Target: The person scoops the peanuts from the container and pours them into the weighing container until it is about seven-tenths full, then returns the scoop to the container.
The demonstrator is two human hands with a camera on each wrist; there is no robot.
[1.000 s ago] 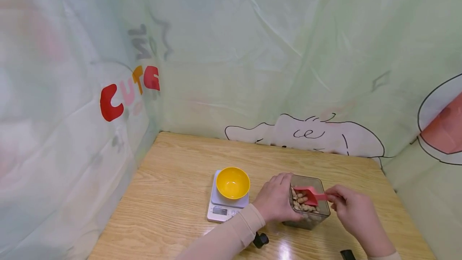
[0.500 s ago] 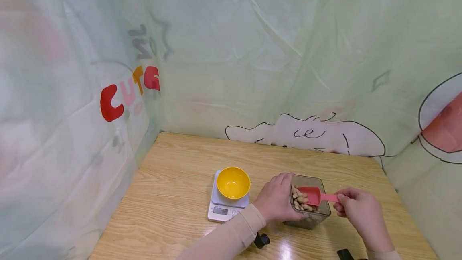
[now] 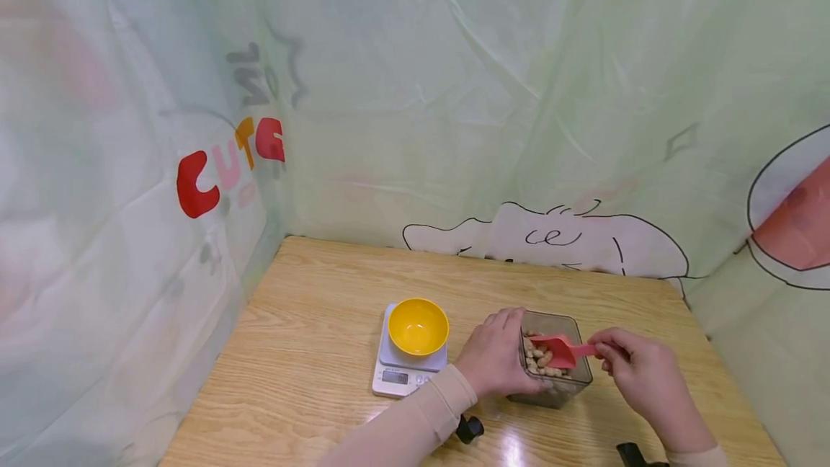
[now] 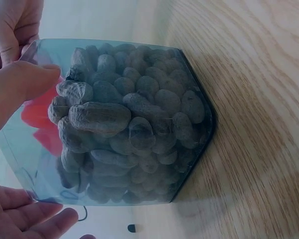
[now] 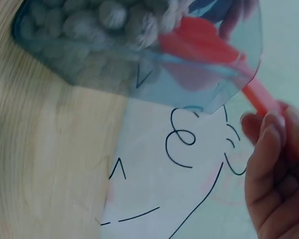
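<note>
A clear, smoky plastic container (image 3: 551, 398) holds unshelled peanuts (image 4: 109, 117), filling much of its depth. My left hand (image 3: 496, 357) grips its left side, with the thumb (image 4: 32, 82) at the rim and the fingers spread along another wall. In my right hand (image 3: 645, 377) is the handle of a red scoop (image 3: 563, 352), pinched between thumb and fingers. The scoop's head is inside the container, its front edge down among the peanuts, while its handle (image 5: 258, 97) passes over the rim to the right.
Left of the container, a yellow bowl (image 3: 418, 327) sits on a white digital kitchen scale (image 3: 384, 385). The wooden table (image 3: 311, 308) meets printed curtains (image 3: 402, 128) at the back and sides. A black strap piece (image 3: 470, 429) shows below my left wrist.
The scoop was drawn back right and levelled half a second ago; now it is pushed left again, tilted into the peanuts. My left hand, the container, bowl and scale keep their places.
</note>
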